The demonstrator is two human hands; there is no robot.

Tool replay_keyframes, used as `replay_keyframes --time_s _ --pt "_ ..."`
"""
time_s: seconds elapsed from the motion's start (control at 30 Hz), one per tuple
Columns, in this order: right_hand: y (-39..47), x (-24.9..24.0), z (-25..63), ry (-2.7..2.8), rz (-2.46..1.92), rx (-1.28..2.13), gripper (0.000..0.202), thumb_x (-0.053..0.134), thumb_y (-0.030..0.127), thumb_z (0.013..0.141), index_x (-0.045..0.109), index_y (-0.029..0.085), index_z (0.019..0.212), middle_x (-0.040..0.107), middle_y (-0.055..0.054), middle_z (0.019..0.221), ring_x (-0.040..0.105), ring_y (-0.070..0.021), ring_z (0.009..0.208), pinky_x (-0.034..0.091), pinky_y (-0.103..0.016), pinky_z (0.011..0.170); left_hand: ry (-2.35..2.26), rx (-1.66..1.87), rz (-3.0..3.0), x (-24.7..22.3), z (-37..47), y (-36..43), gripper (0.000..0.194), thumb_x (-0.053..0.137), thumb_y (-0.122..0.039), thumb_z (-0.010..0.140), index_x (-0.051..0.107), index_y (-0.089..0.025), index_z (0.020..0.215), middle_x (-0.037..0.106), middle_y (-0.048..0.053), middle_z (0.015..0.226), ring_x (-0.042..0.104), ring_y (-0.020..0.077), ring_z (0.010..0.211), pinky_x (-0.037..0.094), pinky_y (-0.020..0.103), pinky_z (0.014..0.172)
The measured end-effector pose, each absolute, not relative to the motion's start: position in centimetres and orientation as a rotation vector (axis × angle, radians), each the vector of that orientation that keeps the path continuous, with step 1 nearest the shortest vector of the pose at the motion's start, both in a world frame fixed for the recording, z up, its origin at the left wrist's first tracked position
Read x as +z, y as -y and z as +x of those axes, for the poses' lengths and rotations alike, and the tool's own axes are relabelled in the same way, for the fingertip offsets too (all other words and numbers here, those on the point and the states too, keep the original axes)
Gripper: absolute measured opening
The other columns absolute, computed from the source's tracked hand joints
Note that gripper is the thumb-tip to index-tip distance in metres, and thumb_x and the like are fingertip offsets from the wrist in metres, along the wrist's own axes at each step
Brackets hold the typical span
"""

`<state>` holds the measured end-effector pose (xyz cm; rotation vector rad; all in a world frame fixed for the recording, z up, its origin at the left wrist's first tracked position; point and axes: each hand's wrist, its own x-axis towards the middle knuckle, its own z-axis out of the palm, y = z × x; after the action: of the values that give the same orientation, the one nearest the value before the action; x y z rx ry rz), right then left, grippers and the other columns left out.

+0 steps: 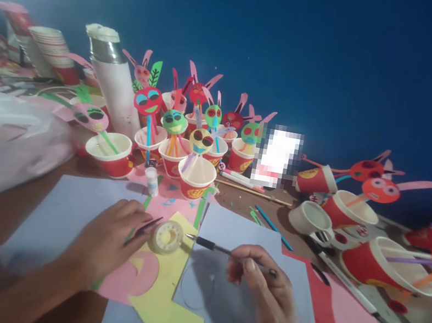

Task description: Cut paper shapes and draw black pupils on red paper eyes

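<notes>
My right hand (267, 287) is closed around a black pen (205, 243), its tip pointing left above the pale blue paper (245, 233). A faint circle is drawn on that paper below the pen. My left hand (106, 234) has bent fingers around a thin dark pointed thing (150, 225) with a bit of green by it; its kind is unclear. Just right of those fingers a tape roll (168, 238) rests on yellow paper (160, 307). Pink paper (137, 276) with a rounded cut lies partly under my left wrist.
Red-and-white paper cups (196, 177) with paper faces on straws stand across the back. A white mug (311, 221) and more cups are at the right. A glue stick (151, 181), a blue pencil (273, 227) and a white plastic bag (5, 146) lie around the papers.
</notes>
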<state>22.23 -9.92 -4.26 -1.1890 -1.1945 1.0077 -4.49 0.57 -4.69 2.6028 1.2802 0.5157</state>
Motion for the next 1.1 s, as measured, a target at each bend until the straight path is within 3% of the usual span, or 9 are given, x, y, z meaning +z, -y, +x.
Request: replay_keyframes --time_s 0.23,0.37,0.53,0.77,1.1 --pt "9.7 -3.6 22.7 1.053 -1.081 1.127 0.017 0.053 0.035 0.091 0.062 0.022 0.097 0.068 -0.003 0.069 0.061 -0.0138 0.063 0.050 -0.024 0.060 -1.410 0.867 2.274 -3.2 -5.0 0.3 0.021 0.047 -0.040 0.089 0.059 -0.024 0.094 0.068 0.003 0.095 0.065 0.0221 0.087 0.054 0.031 0.073" --pt "9.3 -1.9 23.5 1.052 -0.943 1.049 0.016 0.055 0.034 0.090 0.065 0.021 0.091 0.070 -0.004 0.069 0.064 -0.0141 0.064 0.052 -0.025 0.062 -1.150 0.820 2.063 -1.0 -3.2 1.1 0.023 0.044 -0.041 0.090 0.059 -0.026 0.099 0.070 0.000 0.085 0.067 0.0184 0.076 0.054 0.024 0.063" --pt "9.5 -0.1 24.2 1.027 -0.939 1.050 0.017 0.058 0.035 0.088 0.066 0.020 0.085 0.068 -0.001 0.063 0.063 -0.0126 0.061 0.050 -0.023 0.062 -1.010 0.580 1.896 0.9 0.4 0.7 0.029 0.039 -0.042 0.092 0.060 -0.024 0.100 0.065 0.001 0.082 0.062 0.0170 0.078 0.050 0.024 0.070" --pt "9.8 -0.9 24.6 1.037 -1.010 1.075 0.009 0.060 0.032 0.087 0.066 0.025 0.089 0.070 0.001 0.071 0.065 -0.0120 0.069 0.050 -0.023 0.068 -0.923 0.534 1.722 -0.6 1.0 0.4 0.030 0.040 -0.044 0.091 0.059 -0.022 0.100 0.059 0.001 0.081 0.056 0.0164 0.079 0.044 0.024 0.072" --pt "9.4 -1.4 24.7 1.083 -1.117 1.039 0.011 0.062 0.034 0.086 0.067 0.025 0.086 0.070 0.000 0.069 0.066 -0.0120 0.068 0.049 -0.020 0.063 -0.876 0.498 1.669 -0.6 0.8 0.8 0.029 0.041 -0.043 0.091 0.060 -0.022 0.097 0.059 0.001 0.084 0.054 0.0161 0.079 0.043 0.023 0.073"
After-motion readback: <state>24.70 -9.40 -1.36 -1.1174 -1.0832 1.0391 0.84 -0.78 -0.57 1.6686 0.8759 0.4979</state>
